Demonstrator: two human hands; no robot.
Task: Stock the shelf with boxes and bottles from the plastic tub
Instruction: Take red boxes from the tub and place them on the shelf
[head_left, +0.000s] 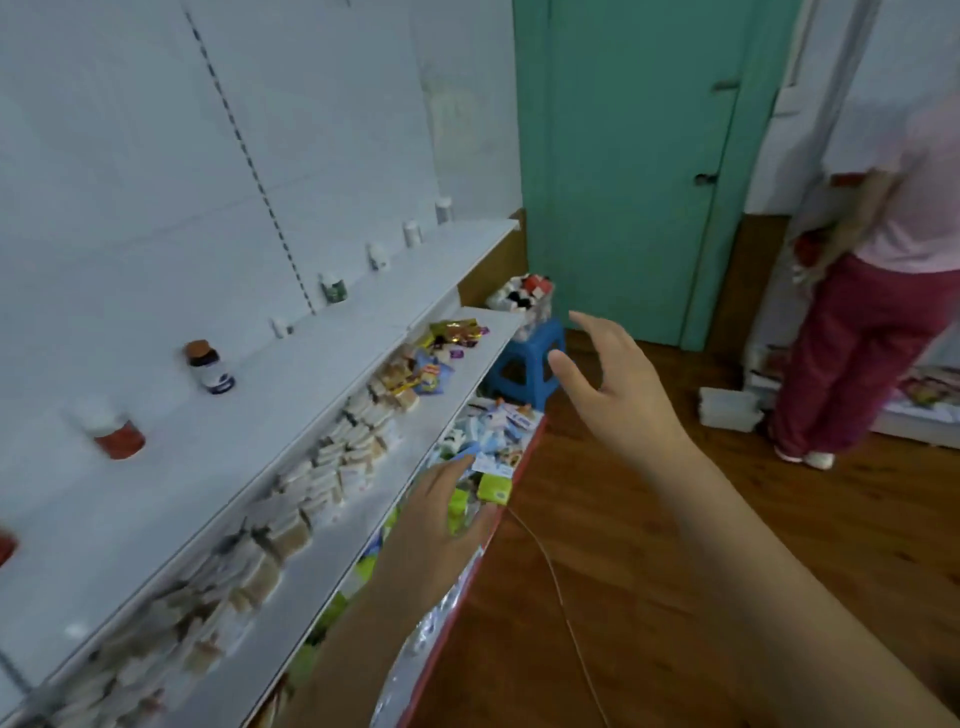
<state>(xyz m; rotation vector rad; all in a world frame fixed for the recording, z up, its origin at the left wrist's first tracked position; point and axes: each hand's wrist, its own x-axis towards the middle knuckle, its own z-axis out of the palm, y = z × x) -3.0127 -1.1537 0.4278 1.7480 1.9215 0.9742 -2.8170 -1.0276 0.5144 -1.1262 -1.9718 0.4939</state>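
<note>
Two bare hands reach out before us; our left hand (434, 512) rests on packets (488, 486) on the lowest shelf (457, 582), grip unclear; our right hand (615, 384) hovers spread, empty; bottles (210, 364) line the top shelf (311, 374).

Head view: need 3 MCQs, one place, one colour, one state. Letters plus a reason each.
1. Where does the plastic tub sit?
A. on the blue stool
B. on the top shelf
C. on the floor by the door

2. What colour is the door?
A. brown
B. teal green
C. white

3. What state is the right hand in?
A. closed on a bottle
B. flat on the shelf
C. open and empty in the air

Answers:
1 A, the tub rests on the blue stool at the far end of the shelf.
2 B, its panel and frame are teal green.
3 C, the fingers are spread with nothing in them; the left hand is down among the packets on the lowest shelf.
</note>
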